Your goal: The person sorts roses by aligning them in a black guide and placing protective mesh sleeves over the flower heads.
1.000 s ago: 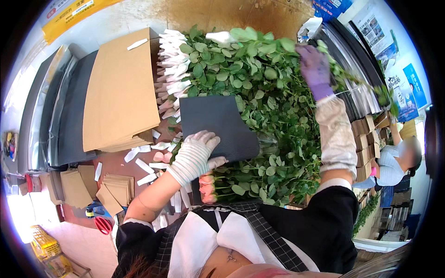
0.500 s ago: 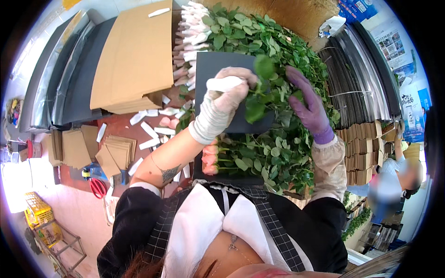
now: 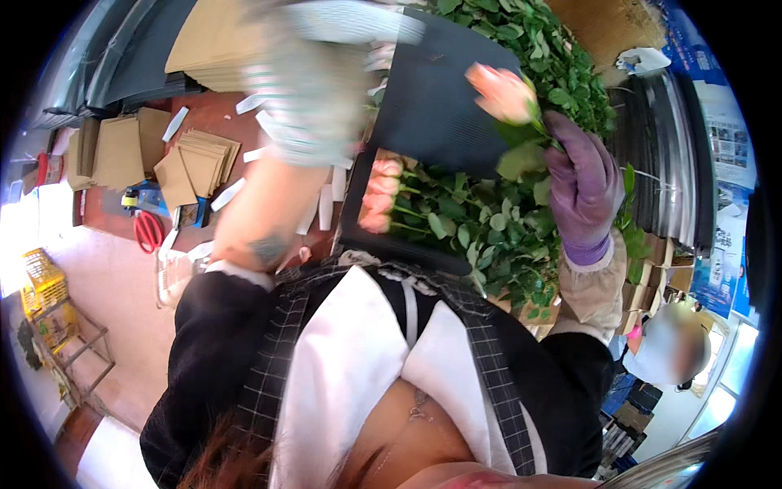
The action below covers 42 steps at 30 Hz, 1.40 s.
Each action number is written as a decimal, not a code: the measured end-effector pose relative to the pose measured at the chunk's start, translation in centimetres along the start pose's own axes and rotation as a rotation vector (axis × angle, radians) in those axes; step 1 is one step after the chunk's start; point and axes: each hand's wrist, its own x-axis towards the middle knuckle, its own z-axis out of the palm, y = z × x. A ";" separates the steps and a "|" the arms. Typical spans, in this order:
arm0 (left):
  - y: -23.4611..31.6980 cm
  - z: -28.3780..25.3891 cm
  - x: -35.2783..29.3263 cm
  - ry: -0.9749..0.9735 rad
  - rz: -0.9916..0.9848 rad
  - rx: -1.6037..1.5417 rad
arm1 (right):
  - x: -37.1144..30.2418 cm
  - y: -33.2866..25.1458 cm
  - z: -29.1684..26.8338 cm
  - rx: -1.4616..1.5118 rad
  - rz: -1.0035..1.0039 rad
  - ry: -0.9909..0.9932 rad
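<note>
My right hand (image 3: 582, 179), in a purple glove, grips a rose by its stem. The pale pink rose (image 3: 501, 94) has its head bare and tilted up to the left, with leaves below it. My left hand (image 3: 314, 106), in a whitish glove, is smeared by motion over the left of the table. By its fingers a white sleeve (image 3: 350, 23) shows as a blur; whether they hold it cannot be made out. Beneath the rose lies a dark corrugated sheet (image 3: 444, 90). Several pink roses (image 3: 380, 196) lie in a row nearer me, their heads to the left.
More leafy stems (image 3: 562, 65) are heaped at the far right. Loose white sleeves (image 3: 326, 208) and small cardboard pieces (image 3: 191, 163) are scattered at left, near red-handled scissors (image 3: 148, 232). Stacked dark sheets (image 3: 668, 155) stand at right, and a person (image 3: 668, 346) is beyond.
The rose head, earlier under a white sleeve in my left hand, is now bare, and my right hand has closed on its stem. My left hand has swept away to the upper left.
</note>
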 end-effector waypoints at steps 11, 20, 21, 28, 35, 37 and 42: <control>-5.7 -11.2 -10.3 -0.607 0.105 1.349 | -3.8 0.2 0.1 -0.007 -0.062 0.008; -11.6 -8.9 -10.4 -0.767 -0.041 1.320 | -5.3 0.3 -0.3 0.044 0.069 0.104; -11.8 -8.9 -10.5 -0.765 -0.065 1.387 | -5.7 0.5 -0.2 0.048 0.056 0.144; -14.1 -10.4 -11.7 -0.849 -0.171 1.577 | -6.2 0.2 -4.5 -0.220 -0.074 0.184; -13.1 -10.5 -10.7 -1.065 -0.263 1.657 | -9.8 -4.1 -11.7 -0.363 0.465 -0.128; -12.3 -9.8 -10.0 -1.108 -0.353 1.609 | -16.6 -4.6 -12.2 -0.285 0.777 -0.380; -14.0 -9.1 -10.2 -1.148 -0.300 1.538 | -50.6 -8.5 -8.6 0.006 1.397 -1.080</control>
